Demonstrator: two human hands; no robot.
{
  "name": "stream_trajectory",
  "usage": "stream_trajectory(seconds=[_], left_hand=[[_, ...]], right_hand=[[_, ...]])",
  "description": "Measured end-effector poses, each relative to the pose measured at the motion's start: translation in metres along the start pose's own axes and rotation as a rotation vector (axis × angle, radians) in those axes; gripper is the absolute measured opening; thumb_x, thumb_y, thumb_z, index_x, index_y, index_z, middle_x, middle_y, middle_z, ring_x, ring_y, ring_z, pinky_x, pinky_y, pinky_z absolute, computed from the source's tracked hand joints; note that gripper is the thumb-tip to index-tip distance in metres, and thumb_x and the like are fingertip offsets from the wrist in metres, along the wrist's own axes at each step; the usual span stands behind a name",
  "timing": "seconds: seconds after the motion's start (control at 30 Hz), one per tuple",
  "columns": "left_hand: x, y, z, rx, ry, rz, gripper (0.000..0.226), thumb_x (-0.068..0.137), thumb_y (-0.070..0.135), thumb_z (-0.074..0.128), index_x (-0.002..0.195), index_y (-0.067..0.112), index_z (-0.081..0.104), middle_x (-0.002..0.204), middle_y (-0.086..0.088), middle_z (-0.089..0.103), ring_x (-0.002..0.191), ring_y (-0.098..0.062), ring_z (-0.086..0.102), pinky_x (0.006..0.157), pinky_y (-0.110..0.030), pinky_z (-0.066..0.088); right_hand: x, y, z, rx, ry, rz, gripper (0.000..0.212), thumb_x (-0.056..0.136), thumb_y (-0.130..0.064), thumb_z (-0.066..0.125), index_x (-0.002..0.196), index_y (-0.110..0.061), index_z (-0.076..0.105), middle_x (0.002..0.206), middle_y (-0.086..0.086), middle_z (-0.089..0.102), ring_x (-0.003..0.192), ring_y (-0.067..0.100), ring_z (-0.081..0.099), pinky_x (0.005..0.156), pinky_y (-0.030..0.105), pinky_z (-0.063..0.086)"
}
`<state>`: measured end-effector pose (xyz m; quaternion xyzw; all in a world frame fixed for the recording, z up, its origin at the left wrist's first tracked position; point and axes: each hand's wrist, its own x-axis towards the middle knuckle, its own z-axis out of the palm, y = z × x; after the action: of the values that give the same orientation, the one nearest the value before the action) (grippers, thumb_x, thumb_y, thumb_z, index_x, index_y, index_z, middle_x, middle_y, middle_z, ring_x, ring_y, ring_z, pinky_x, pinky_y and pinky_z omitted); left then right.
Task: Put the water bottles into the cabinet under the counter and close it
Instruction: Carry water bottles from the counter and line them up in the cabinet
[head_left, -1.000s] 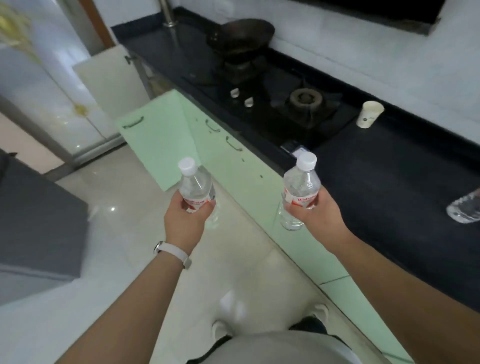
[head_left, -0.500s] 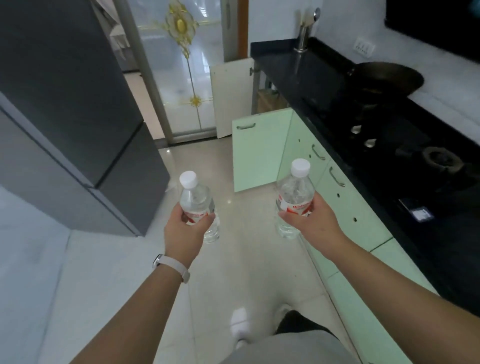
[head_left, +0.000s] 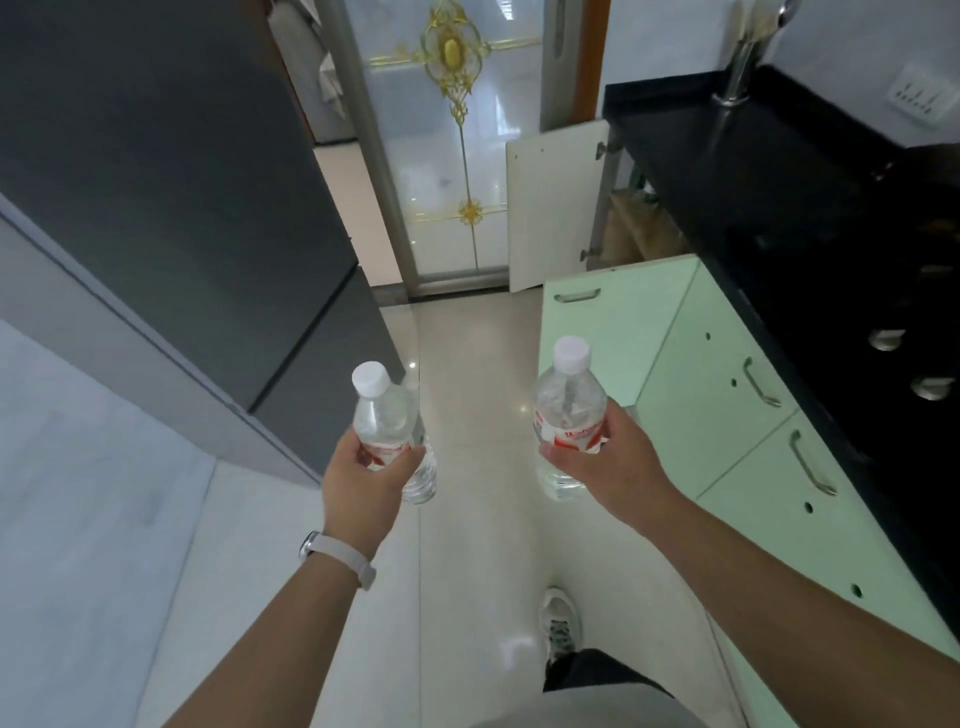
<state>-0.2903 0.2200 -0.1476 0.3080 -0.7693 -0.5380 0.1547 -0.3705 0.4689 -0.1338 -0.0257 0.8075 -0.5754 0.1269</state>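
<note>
My left hand grips a clear water bottle with a white cap and red label, held upright over the floor. My right hand grips a second, matching water bottle, also upright, close to the green cabinet fronts. Ahead on the right, one green cabinet door under the black counter stands swung out into the aisle. Beyond it a white cabinet door is also swung out, with brown items visible inside that cabinet.
A dark grey fridge lines the left side of the narrow aisle. A glass door with gold ornament closes the far end. Closed green doors with metal handles run along the right. My shoe is on the pale tiled floor.
The view has turned left, away from the counter and stove, down the aisle toward the open cabinet doors. Both hands keep hold of their bottles in the same pose.
</note>
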Motion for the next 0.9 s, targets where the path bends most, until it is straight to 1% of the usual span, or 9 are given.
stream_trajectory(seconds=[0.07, 0.23, 0.33, 0.4, 0.47, 0.6, 0.77, 0.83, 0.9], left_hand=[[0.025, 0.014, 0.017, 0.013, -0.005, 0.006, 0.039, 0.076, 0.021, 0.085, 0.110, 0.025, 0.066, 0.097, 0.006, 0.072, 0.091, -0.016, 0.067, 0.083, -0.034, 0.054], [0.076, 0.043, 0.051, -0.015, 0.002, 0.031, 0.043, 0.078, 0.019, 0.084, 0.117, 0.021, 0.065, 0.102, 0.008, 0.072, 0.093, -0.008, 0.067, 0.082, -0.027, 0.051], [0.103, 0.053, 0.059, -0.036, 0.001, 0.043, 0.041, 0.078, 0.018, 0.084, 0.115, 0.021, 0.066, 0.101, 0.009, 0.072, 0.090, -0.004, 0.067, 0.080, -0.025, 0.051], [0.123, 0.056, 0.059, -0.052, 0.009, 0.046, 0.042, 0.077, 0.019, 0.084, 0.115, 0.021, 0.067, 0.101, 0.008, 0.073, 0.091, -0.006, 0.068, 0.082, -0.026, 0.051], [0.146, 0.058, 0.058, -0.072, 0.013, 0.044, 0.042, 0.077, 0.018, 0.084, 0.115, 0.021, 0.067, 0.102, 0.007, 0.073, 0.092, -0.008, 0.069, 0.084, -0.027, 0.053], [0.203, 0.051, 0.054, -0.107, 0.004, 0.036, 0.041, 0.077, 0.013, 0.084, 0.113, 0.020, 0.068, 0.100, 0.008, 0.074, 0.088, -0.003, 0.069, 0.085, -0.028, 0.054], [0.294, 0.037, 0.045, -0.119, -0.059, 0.064, 0.034, 0.078, 0.014, 0.084, 0.104, 0.028, 0.068, 0.091, 0.015, 0.074, 0.084, 0.000, 0.069, 0.082, -0.028, 0.054], [0.332, 0.035, 0.039, -0.124, -0.094, 0.064, 0.035, 0.078, 0.012, 0.084, 0.100, 0.032, 0.065, 0.089, 0.022, 0.073, 0.081, 0.002, 0.068, 0.080, -0.027, 0.053], [0.370, 0.032, 0.032, -0.126, -0.132, 0.062, 0.035, 0.077, 0.010, 0.084, 0.098, 0.031, 0.066, 0.089, 0.022, 0.073, 0.079, 0.002, 0.068, 0.079, -0.028, 0.054]], right_hand=[[0.034, -0.008, -0.008, 0.003, -0.001, -0.009, 0.046, 0.070, -0.025, 0.088, 0.099, -0.043, 0.057, 0.093, -0.020, 0.068, 0.079, -0.011, 0.061, 0.071, 0.016, 0.043], [0.108, -0.030, -0.026, -0.012, -0.021, -0.044, 0.042, 0.073, -0.026, 0.086, 0.095, -0.043, 0.054, 0.092, -0.021, 0.065, 0.079, -0.014, 0.058, 0.069, 0.012, 0.041], [0.145, -0.040, -0.024, -0.014, -0.015, -0.052, 0.043, 0.072, -0.028, 0.085, 0.097, -0.044, 0.054, 0.096, -0.019, 0.066, 0.084, -0.008, 0.061, 0.074, 0.017, 0.045], [0.166, -0.047, -0.018, -0.013, -0.007, -0.050, 0.043, 0.072, -0.030, 0.085, 0.099, -0.044, 0.055, 0.098, -0.017, 0.067, 0.087, -0.003, 0.063, 0.079, 0.022, 0.048], [0.186, -0.053, -0.009, -0.007, -0.014, -0.044, 0.043, 0.071, -0.030, 0.085, 0.101, -0.041, 0.057, 0.098, -0.016, 0.068, 0.087, -0.001, 0.064, 0.081, 0.024, 0.050], [0.230, -0.061, 0.020, -0.023, -0.001, -0.026, 0.043, 0.070, -0.030, 0.085, 0.103, -0.036, 0.059, 0.097, -0.013, 0.069, 0.086, 0.002, 0.065, 0.081, 0.028, 0.052], [0.294, -0.084, 0.073, -0.040, 0.041, 0.020, 0.042, 0.072, -0.031, 0.086, 0.097, -0.042, 0.054, 0.095, -0.021, 0.065, 0.088, 0.002, 0.063, 0.079, 0.024, 0.049], [0.317, -0.097, 0.095, -0.045, 0.079, 0.036, 0.043, 0.073, -0.031, 0.085, 0.095, -0.044, 0.051, 0.096, -0.023, 0.062, 0.089, 0.000, 0.060, 0.082, 0.026, 0.047], [0.339, -0.113, 0.117, -0.052, 0.110, 0.043, 0.043, 0.073, -0.033, 0.085, 0.096, -0.046, 0.051, 0.097, -0.024, 0.062, 0.090, 0.000, 0.061, 0.084, 0.028, 0.048]])
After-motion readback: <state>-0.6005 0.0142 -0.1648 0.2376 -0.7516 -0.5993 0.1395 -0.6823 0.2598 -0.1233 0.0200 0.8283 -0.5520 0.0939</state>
